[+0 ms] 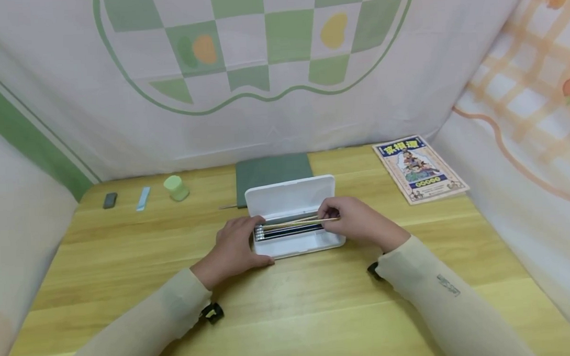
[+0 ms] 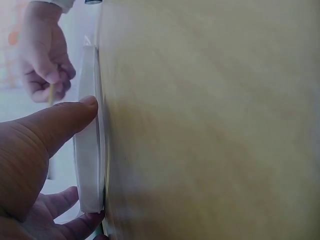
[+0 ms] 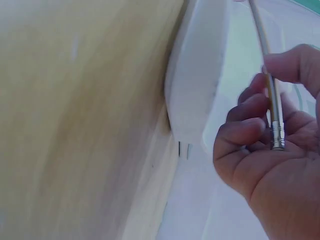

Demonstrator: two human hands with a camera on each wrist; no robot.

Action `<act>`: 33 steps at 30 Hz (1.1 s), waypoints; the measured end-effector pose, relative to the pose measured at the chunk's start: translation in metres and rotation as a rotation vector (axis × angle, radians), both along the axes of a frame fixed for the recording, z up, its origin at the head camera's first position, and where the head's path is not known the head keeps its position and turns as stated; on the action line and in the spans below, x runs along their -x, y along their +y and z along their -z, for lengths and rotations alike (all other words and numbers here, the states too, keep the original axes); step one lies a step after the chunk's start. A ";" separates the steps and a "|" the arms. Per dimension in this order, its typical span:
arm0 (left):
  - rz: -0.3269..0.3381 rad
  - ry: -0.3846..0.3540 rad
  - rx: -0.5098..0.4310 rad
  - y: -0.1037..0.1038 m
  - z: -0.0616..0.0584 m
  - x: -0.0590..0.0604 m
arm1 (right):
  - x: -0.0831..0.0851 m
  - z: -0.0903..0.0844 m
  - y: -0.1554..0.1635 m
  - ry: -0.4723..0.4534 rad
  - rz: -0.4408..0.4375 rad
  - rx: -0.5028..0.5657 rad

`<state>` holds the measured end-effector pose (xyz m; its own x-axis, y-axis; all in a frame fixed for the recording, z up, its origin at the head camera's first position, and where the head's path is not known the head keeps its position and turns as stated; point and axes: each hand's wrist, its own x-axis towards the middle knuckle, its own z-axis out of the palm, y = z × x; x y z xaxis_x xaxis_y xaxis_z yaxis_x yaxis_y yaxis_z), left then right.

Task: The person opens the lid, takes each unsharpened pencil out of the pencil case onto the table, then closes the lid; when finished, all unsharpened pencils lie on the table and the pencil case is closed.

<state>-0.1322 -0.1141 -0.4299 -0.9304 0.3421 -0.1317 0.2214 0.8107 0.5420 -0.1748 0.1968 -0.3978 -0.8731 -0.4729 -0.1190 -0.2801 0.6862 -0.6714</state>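
Note:
A white pencil case [image 1: 301, 246] lies on the table with its lid [image 1: 290, 196] raised at the back. Inside are several dark pencils [image 1: 291, 231], their silver ends to the left. My left hand [image 1: 235, 242] holds the case by its left end, thumb along the front wall and fingers around the far side, as the left wrist view also shows. Over the case's right part, my right hand [image 1: 345, 218] pinches a gold-coloured pencil [image 3: 273, 100] between thumb and fingers. That pencil's silver end lies against the palm, and its shaft reaches left over the dark pencils.
Behind the case lies a dark green notebook [image 1: 272, 168]. To the left stand a light green round container [image 1: 177, 188], a pale blue strip [image 1: 143, 198] and a small dark block [image 1: 110, 200]. An illustrated booklet [image 1: 419, 169] lies at the back right.

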 end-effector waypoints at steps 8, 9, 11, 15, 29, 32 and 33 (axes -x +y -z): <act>0.001 0.002 0.000 0.000 0.002 -0.001 | -0.011 -0.016 0.043 0.045 0.112 0.086; 0.001 0.002 -0.001 0.001 0.002 -0.002 | -0.012 -0.018 0.052 0.059 0.135 0.080; 0.002 0.000 -0.002 0.001 0.002 -0.002 | -0.014 -0.020 0.072 0.070 0.191 0.078; 0.002 0.002 0.002 0.002 0.003 -0.002 | -0.016 -0.017 0.113 0.086 0.309 0.090; -0.003 0.018 -0.007 0.007 0.006 -0.003 | -0.001 0.008 0.166 -0.080 0.403 -0.165; -0.001 0.019 -0.004 0.008 0.006 -0.002 | 0.001 0.009 0.166 -0.109 0.390 -0.197; -0.002 0.017 -0.005 0.008 0.005 -0.002 | 0.002 0.010 0.165 -0.120 0.389 -0.202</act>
